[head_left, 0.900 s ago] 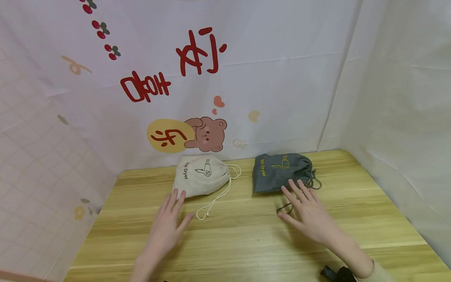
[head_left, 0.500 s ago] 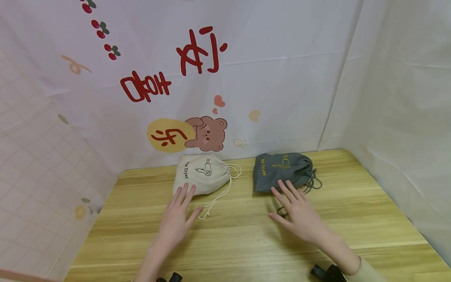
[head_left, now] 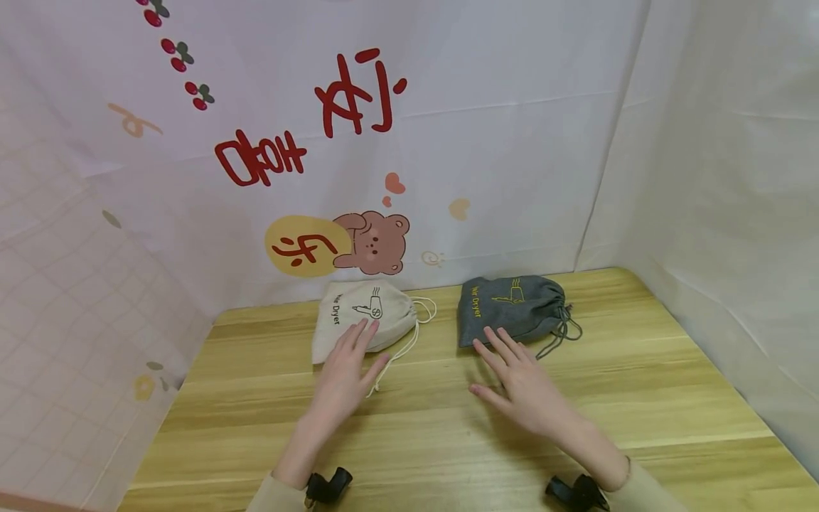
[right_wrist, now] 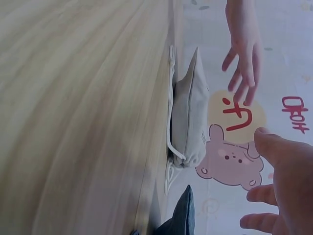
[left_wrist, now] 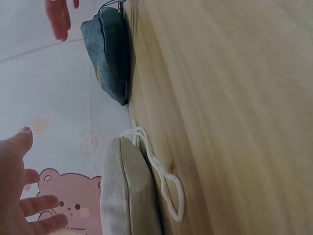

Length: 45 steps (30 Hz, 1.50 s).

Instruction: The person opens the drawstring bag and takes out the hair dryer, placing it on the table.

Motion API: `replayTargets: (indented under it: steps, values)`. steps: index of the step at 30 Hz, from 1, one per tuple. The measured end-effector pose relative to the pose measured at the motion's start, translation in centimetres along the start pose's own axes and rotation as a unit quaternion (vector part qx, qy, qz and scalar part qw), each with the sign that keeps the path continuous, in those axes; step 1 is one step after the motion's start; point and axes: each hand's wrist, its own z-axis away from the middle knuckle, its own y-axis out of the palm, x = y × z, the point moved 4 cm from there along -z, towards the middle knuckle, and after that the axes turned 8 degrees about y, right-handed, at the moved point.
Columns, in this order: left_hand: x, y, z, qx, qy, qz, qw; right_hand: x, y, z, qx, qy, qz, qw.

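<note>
Here, pale bag [head_left: 355, 304] below left grip [head_left: 342, 380], grey bag [head_left: 508, 309] beyond right grip [head_left: 530, 391]

Left hand [head_left: 342, 375] raised, fingers [head_left: 357, 337] loosely extended, thumb [head_left: 376, 369] spread — right hand [head_left: 527, 389] likewise, slightly fanned. Left forearm [head_left: 298, 454] and right forearm [head_left: 596, 453] slant inward — hands well apart, backs facing up.

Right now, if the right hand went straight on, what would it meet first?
Probably the grey bag, in line with the right hand in the head view; but the hand looks raised off the table, so it could clear the bag and meet the backdrop.
</note>
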Motion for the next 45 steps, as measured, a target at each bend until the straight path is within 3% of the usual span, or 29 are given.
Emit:
replayTargets:
  steps: [6,18,27,34,45]
  values:
    - [-0.5,1.0,-1.8,0.008,0.008,0.018,0.9998,0.6,0.3,-0.5,0.001,-0.007,-0.003,1.0000]
    - [-0.9,2.4,-4.9,0.020,0.042,-0.016,0.9988,2.1,0.6,-2.0,-0.011,-0.015,-0.026,0.9995]
    - [-1.1,3.4,-7.0,0.013,0.022,-0.024,0.9994,2.8,0.9,-2.8,-0.018,-0.015,-0.038,0.9990]
    - [-0.9,4.4,-8.8,0.027,0.000,-0.045,0.9986,3.5,1.3,-3.8,-0.008,-0.009,-0.052,0.9986]
    - [-0.6,6.8,-9.7,0.060,-0.034,-0.103,0.9923,3.6,2.0,-4.5,0.015,0.007,-0.063,0.9979]
